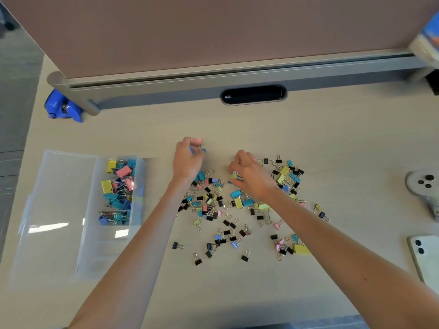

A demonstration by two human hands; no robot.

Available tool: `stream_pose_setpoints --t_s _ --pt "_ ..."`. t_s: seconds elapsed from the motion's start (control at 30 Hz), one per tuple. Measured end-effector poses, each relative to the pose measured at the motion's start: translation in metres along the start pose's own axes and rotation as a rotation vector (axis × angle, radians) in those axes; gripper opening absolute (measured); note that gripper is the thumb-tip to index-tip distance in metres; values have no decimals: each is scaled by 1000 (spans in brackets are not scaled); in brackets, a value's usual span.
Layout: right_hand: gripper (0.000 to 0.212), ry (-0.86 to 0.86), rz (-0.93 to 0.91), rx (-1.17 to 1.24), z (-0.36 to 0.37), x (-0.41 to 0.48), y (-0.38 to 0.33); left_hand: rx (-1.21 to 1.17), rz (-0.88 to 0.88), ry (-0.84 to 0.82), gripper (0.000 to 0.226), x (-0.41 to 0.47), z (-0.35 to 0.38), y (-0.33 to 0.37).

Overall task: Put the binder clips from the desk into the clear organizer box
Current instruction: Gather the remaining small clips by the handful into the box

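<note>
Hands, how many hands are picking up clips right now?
2. The left hand grips small clips beyond the pile of binder clips, nearer the organizer box. The right hand pinches a yellow clip over the pile. No others show.

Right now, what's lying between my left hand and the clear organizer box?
Nothing: in the head view, only bare desk separates the left hand, gripping binder clips, from the clear organizer box.

A dusty-pink fabric partition panel (213,32) stands at the back on a grey metal rail (213,78), with a black oval cable grommet (253,95) just below it. A blue plastic tape dispenser (63,108) sits at the rail's left end. A grey round disc with dark holes (424,181) and a pale green smartphone lying face down (425,260) are at the right edge
</note>
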State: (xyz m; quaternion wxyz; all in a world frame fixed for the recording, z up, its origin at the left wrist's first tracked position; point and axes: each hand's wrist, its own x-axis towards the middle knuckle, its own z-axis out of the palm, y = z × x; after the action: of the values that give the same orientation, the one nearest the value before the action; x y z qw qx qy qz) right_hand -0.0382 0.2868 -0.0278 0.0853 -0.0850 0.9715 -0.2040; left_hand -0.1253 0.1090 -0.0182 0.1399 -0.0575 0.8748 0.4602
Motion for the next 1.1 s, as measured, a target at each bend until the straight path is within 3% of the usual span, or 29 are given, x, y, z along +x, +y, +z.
stream_pose_setpoints --t_s 0.1,0.23,0.53,0.73,0.93,1.03,1.1 --pt "23 14 -13 -7 0 0 0 393 132 117 24 12 3 -3" --pt "18 39 -13 0 1 -1 0 721 149 145 36 24 11 4" --pt "13 57 -3 73 -1 -5 -1 801 207 120 25 28 17 13" --pt "12 86 196 359 2 1 -3 382 93 85 14 12 3 22" --pt "6 149 604 1151 -17 1 -8 -342 -233 -239 18 -4 -5 17" --pt "11 104 671 1660 -22 -7 -2 -726 -357 -428 25 -18 -8 12" --pt "12 64 648 1919 -25 -14 1 -861 -392 -512 26 -26 -8 9"
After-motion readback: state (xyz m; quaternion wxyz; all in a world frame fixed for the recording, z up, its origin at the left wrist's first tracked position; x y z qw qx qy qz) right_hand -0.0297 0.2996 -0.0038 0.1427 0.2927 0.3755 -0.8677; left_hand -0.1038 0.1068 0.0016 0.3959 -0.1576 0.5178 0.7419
